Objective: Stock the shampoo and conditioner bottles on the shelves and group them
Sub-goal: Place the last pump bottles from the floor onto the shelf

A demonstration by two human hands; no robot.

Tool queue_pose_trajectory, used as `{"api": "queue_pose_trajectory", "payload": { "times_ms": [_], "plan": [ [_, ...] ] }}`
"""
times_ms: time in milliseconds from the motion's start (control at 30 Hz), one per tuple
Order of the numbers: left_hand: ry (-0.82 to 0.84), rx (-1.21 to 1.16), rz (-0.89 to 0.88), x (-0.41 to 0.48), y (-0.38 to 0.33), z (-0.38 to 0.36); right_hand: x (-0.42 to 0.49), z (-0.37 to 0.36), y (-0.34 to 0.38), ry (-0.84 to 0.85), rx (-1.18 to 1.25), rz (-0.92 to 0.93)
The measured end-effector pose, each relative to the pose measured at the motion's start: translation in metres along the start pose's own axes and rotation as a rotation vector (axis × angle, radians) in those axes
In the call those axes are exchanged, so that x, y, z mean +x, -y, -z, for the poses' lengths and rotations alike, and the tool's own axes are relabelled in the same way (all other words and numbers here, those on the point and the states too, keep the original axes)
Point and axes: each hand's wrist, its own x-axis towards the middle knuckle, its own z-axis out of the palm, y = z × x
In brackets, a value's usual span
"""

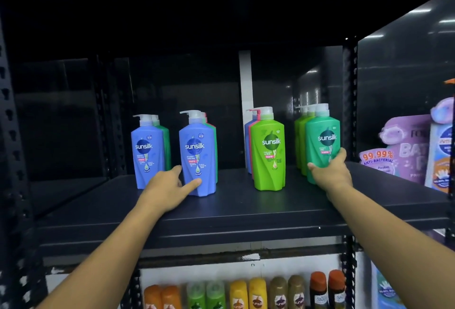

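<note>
Wrapping your right hand (330, 173) round the base of the teal bottle (323, 136) at centre right of the shelf (234, 205), you are gripping it. Your left hand (167, 185) is lying almost straight-fingered, forefinger touching the front of the blue bottle (197, 151) left of centre. The green bottle (269, 156) mid-frame is hiding most of those behind; small bottles (258, 294) are being cut off along the bottom edge.

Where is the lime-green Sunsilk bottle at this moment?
Head view, right of centre: the lime-green bottle stands on the dark shelf, between the blue bottle the left hand touches and the teal bottle the right hand grips.
</note>
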Motion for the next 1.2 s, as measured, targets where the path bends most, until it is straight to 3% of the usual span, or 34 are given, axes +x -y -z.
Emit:
{"api": "queue_pose_trajectory", "payload": {
  "times_ms": [133,300,600,767,833,967,1200],
  "plan": [
    [-0.099,0.142,-0.024,-0.007,-0.004,0.003,-0.009,0.002,0.007,-0.03,-0.09,0.012],
    [-0.188,0.164,-0.115,-0.017,-0.008,0.009,-0.047,0.011,0.015,-0.07,-0.224,0.277],
    [-0.114,-0.089,-0.368,-0.083,-0.03,0.007,-0.155,0.013,0.024,0.335,-0.249,0.587],
    [-0.16,-0.258,-0.591,-0.155,-0.031,-0.009,-0.232,0.021,0.008,0.396,-0.277,0.851],
    [-0.128,-0.351,-0.576,-0.183,-0.018,-0.027,-0.26,0.021,-0.012,0.443,-0.273,0.831],
    [0.118,-0.493,-0.416,-0.242,0.018,-0.083,-0.319,0.011,-0.078,0.575,-0.34,0.736],
    [0.586,-0.546,-0.026,-0.381,0.054,-0.185,-0.416,-0.009,-0.222,0.882,-0.546,0.375]
  ]
}}
